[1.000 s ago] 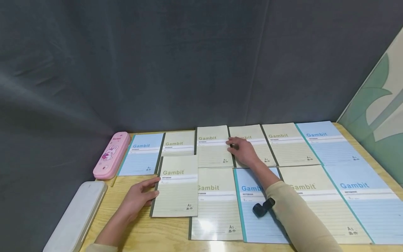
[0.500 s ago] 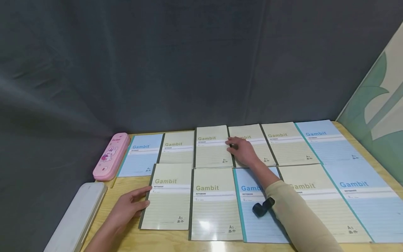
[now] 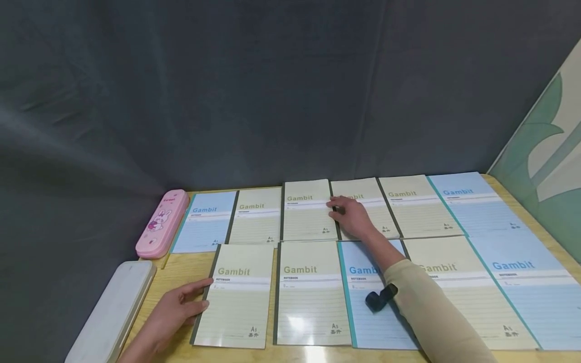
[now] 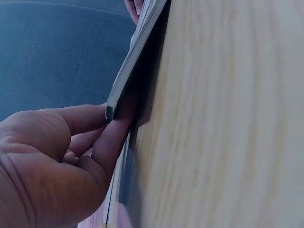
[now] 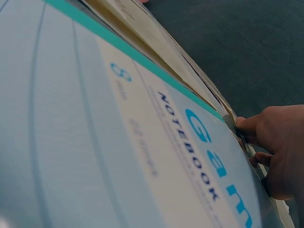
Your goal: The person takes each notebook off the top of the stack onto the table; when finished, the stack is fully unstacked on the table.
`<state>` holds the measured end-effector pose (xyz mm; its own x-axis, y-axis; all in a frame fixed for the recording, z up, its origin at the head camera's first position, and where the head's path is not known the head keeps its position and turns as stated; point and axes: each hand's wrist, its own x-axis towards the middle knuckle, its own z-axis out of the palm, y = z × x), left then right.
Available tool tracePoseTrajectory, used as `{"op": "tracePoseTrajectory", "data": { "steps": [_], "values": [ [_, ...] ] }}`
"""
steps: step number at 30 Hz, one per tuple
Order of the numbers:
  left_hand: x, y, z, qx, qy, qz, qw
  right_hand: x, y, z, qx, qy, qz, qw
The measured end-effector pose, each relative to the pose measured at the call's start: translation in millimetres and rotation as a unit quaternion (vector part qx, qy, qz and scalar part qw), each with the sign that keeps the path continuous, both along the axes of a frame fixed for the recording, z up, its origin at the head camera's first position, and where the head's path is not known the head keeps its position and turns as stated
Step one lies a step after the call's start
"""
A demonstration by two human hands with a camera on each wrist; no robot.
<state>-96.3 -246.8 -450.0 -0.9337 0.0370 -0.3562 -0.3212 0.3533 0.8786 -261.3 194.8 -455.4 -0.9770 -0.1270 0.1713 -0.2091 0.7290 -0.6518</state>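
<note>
My left hand (image 3: 169, 308) pinches the dark-spined left edge of a cream Gambit notebook (image 3: 235, 307) in the near row. In the left wrist view, that notebook's edge (image 4: 135, 52) is raised off the wooden surface, a finger beneath it. A narrow gap parts it from another cream notebook (image 3: 313, 307) on its right. My right hand (image 3: 356, 218) rests at the seam between two cream notebooks in the far row, a left one (image 3: 305, 219) and a right one (image 3: 381, 201) that it partly covers. Its fingers are loosely bent; the right wrist view shows its fingertips touching the notebooks' edges.
Several more cream and blue notebooks lie in two rows on the wooden table (image 3: 181, 269). A pink pencil case (image 3: 161, 224) and a white flat box (image 3: 111, 312) stand at the left. A dark curtain (image 3: 272, 91) hangs behind; my right forearm crosses a blue notebook (image 3: 369, 322).
My left hand has moved the cream notebook leftward and toward me, off the neighbouring notebook it overlapped and down to the near row. My right hand has stayed in place.
</note>
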Motion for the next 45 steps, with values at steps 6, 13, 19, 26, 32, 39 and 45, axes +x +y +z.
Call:
{"op": "tracePoseTrajectory", "data": {
  "steps": [6,13,19,26,32,39,45],
  "values": [
    [5.7,6,0.3,0.049,-0.002,-0.026,0.9985,-0.7,3,-0.8,0.004,-0.002,-0.004,1.0],
    [9.5,15,0.4,0.01,0.013,-0.012,0.9998,0.8,5,-0.8,-0.002,-0.009,-0.009,1.0],
    [6.6,25,10.6,-0.208,0.123,-0.043,0.9694,0.4,6,-0.7,-0.002,-0.005,-0.008,1.0],
    [8.0,34,24.4,-0.332,0.198,-0.063,0.9203,-1.0,6,-0.1,-0.004,-0.007,-0.007,1.0],
    [-2.5,42,29.3,-0.221,0.205,-0.072,0.9509,-1.5,5,0.6,-0.002,-0.006,-0.005,1.0],
    [-29.6,53,39.4,-0.114,0.204,-0.123,0.9645,-1.5,4,1.2,-0.004,-0.008,-0.007,1.0],
    [-54.6,65,40.6,-0.058,0.183,-0.129,0.9729,-1.7,1,-2.6,-0.009,-0.002,0.005,1.0]
  ]
}}
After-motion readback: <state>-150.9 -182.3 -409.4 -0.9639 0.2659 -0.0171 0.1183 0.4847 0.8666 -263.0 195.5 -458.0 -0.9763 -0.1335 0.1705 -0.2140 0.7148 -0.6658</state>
